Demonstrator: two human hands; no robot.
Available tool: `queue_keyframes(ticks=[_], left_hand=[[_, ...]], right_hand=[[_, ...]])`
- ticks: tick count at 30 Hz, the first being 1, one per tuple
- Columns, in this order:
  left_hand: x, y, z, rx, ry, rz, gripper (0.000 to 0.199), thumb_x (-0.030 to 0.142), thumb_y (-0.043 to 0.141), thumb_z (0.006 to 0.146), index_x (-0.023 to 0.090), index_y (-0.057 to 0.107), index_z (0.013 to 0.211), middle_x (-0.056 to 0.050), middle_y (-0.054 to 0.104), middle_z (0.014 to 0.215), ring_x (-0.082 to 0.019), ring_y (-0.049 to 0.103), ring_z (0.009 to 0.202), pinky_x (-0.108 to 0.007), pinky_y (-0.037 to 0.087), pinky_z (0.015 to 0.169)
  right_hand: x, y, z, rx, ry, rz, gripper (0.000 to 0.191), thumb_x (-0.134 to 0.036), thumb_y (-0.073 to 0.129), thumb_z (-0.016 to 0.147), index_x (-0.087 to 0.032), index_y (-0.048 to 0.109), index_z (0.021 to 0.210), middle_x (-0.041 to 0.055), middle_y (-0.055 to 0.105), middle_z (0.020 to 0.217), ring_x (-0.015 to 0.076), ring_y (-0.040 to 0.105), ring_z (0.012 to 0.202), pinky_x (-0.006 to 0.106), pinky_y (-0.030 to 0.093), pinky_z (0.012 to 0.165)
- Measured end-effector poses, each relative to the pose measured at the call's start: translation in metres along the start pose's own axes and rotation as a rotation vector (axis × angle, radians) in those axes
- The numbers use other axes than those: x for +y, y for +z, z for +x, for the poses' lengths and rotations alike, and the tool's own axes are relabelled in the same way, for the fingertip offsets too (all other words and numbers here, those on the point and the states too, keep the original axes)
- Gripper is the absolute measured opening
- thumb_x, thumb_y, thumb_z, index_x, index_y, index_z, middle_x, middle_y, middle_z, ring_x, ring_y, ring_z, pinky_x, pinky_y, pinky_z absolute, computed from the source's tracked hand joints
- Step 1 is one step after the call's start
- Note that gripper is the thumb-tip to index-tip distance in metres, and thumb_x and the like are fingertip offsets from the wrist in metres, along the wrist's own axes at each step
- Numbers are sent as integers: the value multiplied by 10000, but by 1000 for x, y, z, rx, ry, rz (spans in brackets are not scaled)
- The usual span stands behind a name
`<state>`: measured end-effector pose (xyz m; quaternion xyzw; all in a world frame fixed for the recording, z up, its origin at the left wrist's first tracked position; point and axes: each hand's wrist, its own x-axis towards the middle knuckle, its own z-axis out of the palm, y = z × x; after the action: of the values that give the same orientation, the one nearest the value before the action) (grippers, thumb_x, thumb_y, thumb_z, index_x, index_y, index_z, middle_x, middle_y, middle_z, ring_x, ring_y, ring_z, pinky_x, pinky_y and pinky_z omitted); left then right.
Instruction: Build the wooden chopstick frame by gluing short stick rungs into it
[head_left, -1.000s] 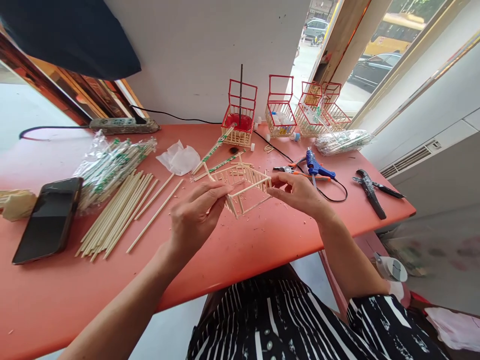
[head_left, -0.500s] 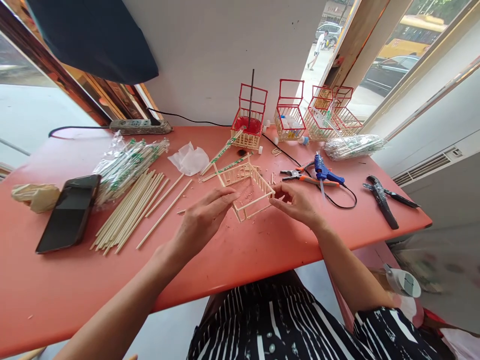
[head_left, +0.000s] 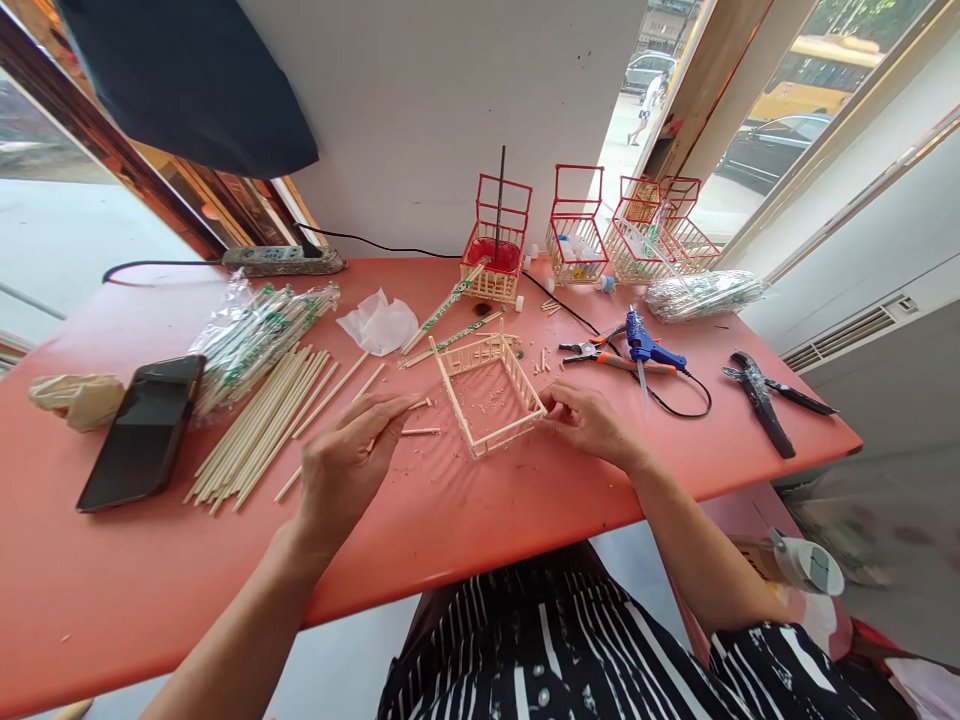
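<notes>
Frame (head_left: 510, 430) of pale sticks, four-sided and open in the middle, with short uprights along its far and right sides; it is at the middle of the table (head_left: 450, 540), crumbs showing through it; the right hand (head_left: 589, 425) pinches its near right corner; the left hand (head_left: 349, 460), apart from it, grips a short piece (head_left: 421, 404) in its fingertips; bare tabletop runs from the near bar to the table's front edge; long sticks (head_left: 259, 430) bound the left side, the pliers (head_left: 600, 356) and glue gun (head_left: 651, 345) the right.
</notes>
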<state>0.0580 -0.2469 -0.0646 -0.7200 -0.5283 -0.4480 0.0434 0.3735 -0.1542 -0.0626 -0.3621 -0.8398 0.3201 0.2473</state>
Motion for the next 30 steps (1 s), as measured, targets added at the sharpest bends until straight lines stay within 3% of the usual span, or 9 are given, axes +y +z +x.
queue_keyframes(ticks=[15,20,25,30], left_hand=[[-6,10,-6,-69,-86,-12,185,238,614,1029,245,799,1039,-29,835,1006,-197,785,968,-291,583,861],[-13,1,-2,-32,-160,17,173,274,627,1002,263,800,1003,-32,834,1005,-225,780,994,-342,584,938],[-25,-13,7,-80,-289,91,163,304,645,954,274,805,966,-29,837,1070,-263,777,1060,-387,583,969],[-32,-26,17,-99,-398,175,234,417,644,935,274,822,983,-21,831,1105,-226,750,850,-359,575,866]], right_hand=[[-2,0,-2,-55,-24,-17,136,-328,686,975,-192,697,968,43,686,928,163,603,794,275,475,760],[-3,-1,-2,-60,-26,-16,236,-419,663,1004,-191,698,957,50,694,930,165,613,799,280,480,768],[-2,-1,-2,-65,-24,-13,237,-425,674,1001,-191,698,967,50,704,915,167,608,788,279,482,761],[0,0,-3,-76,-13,-30,207,-402,690,989,-196,696,972,47,703,916,174,619,798,280,490,763]])
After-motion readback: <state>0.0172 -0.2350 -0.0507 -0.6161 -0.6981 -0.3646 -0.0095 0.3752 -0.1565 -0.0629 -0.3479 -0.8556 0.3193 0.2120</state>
